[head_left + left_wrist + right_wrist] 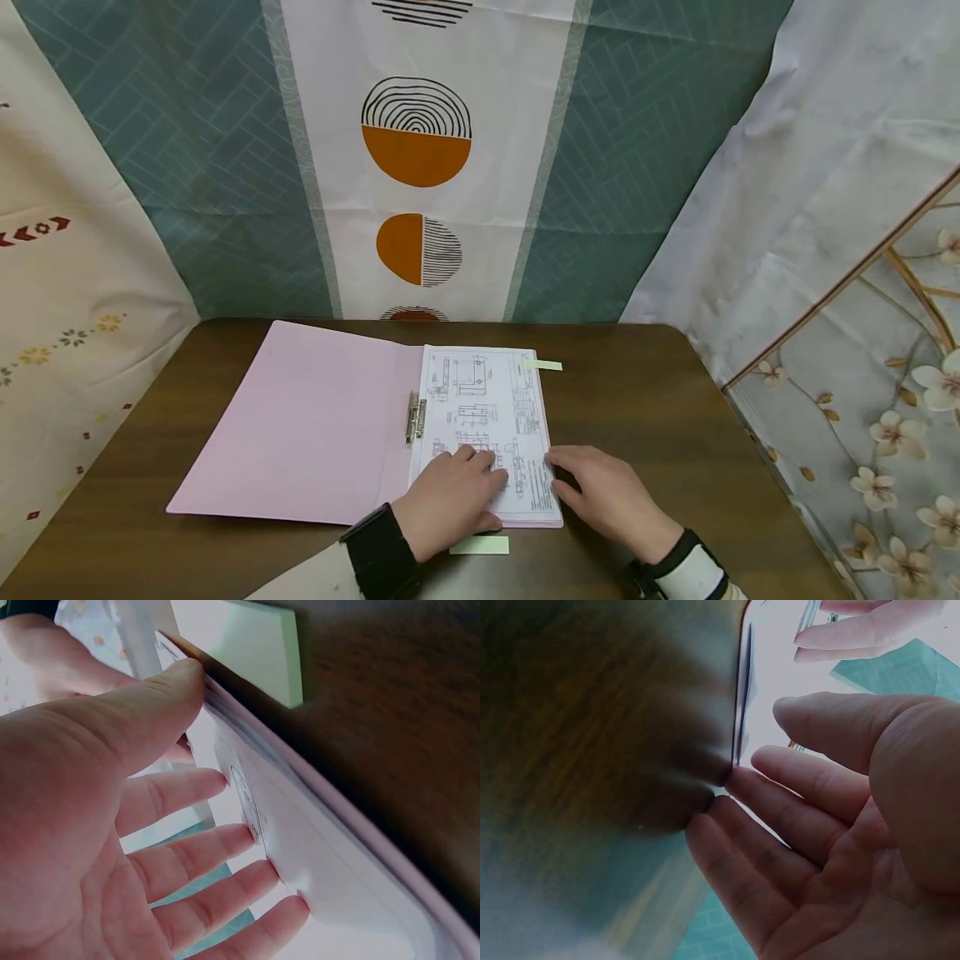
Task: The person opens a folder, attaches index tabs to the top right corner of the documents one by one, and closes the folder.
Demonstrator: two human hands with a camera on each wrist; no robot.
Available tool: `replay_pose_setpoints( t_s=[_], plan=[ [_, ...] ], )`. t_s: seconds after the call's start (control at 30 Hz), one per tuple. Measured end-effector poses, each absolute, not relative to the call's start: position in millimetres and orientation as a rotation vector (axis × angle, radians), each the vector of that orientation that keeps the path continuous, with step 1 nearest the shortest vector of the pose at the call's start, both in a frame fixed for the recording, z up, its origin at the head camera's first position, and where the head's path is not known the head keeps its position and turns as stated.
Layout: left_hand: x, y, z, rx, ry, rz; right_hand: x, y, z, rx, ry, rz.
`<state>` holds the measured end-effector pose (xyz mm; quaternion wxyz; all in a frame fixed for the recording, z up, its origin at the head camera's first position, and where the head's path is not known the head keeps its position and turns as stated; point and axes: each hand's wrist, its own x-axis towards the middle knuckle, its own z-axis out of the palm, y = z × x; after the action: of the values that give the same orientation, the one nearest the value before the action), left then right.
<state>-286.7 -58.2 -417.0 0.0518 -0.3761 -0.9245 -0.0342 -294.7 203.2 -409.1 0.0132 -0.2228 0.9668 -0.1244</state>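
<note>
An open pink folder [315, 425] lies on the table, with a metal clip [415, 418] along its spine. Sheets of technical drawings [480, 379] rest on its right side. My left hand [453, 496] touches the top sheet with its fingertips, fingers nearly straight; in the left wrist view its thumb [161, 705] lies at the stack's lower edge. Along the right edge of the sheets and folder, my right hand [607, 500] has its fingertips against the side. Its fingers [780, 862] are extended and grip nothing in the right wrist view.
A pale green sticky-note pad [480, 545] lies just below the folder, partly beside the left wrist. A light green tab [547, 365] sticks out from the sheets' upper right. Patterned cloths [645, 167] hang behind and beside the brown table [630, 375].
</note>
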Motion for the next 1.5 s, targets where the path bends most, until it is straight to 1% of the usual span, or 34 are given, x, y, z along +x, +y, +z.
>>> replay_pose_setpoints(
  t_s=[0.27,0.47,0.73,1.0,1.2,1.5],
  plan=[
    [-291,-58,-415,-1.128,-2.820,-0.213,-303,208,-406,-0.728,3.005,-0.369],
    [-290,-59,-415,-1.127,-2.879,-0.294,-300,210,-408,-0.715,2.962,-0.401],
    [-285,-58,-413,-1.110,-2.840,-0.303,-297,209,-409,-0.653,3.005,-0.451],
    [-282,-55,-418,-1.023,-2.739,-0.369,-303,209,-408,-0.560,3.023,-0.561],
    [-282,-56,-416,-1.045,-2.733,-0.495,-304,214,-405,-0.453,3.017,-0.585],
    [-284,-80,-420,-0.991,-2.756,-0.847,-307,207,-409,-0.403,2.964,-0.632]
  ],
)
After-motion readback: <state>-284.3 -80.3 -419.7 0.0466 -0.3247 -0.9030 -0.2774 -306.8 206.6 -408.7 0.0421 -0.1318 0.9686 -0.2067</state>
